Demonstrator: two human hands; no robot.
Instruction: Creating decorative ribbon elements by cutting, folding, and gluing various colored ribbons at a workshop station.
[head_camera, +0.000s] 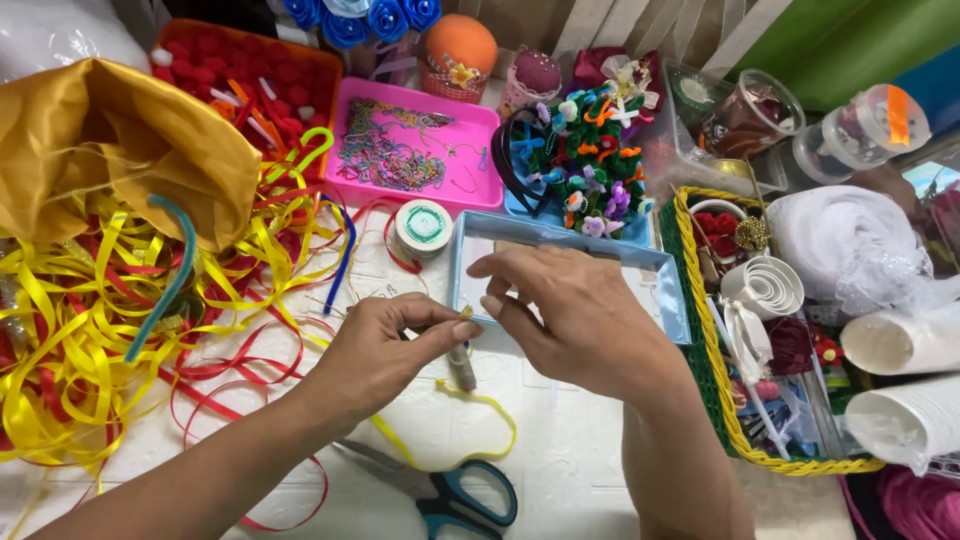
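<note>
Nearest, scissors (455, 497) with dark teal handles lying on the white surface (560, 450). Above, left hand (385, 345) reaching in from lower left, fingers pinched together on a small glue tube (462, 366), touching yellow ribbon (470, 400). Right hand (570, 310) arched, palm down, fingertips together at tube's top, before the blue tray (672, 300).

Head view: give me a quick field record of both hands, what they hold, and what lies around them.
left hand: pinches a small gold piece at the fingertips, above a small spool
right hand: fingers curled beside the left fingertips, over the light blue tray; grip unclear
yellow ribbon strip: loops on the white table below the hands
scissors: near edge, teal handles
left side: yellow and red ribbon pile
right side: yellow-rimmed basket of craft supplies
</note>
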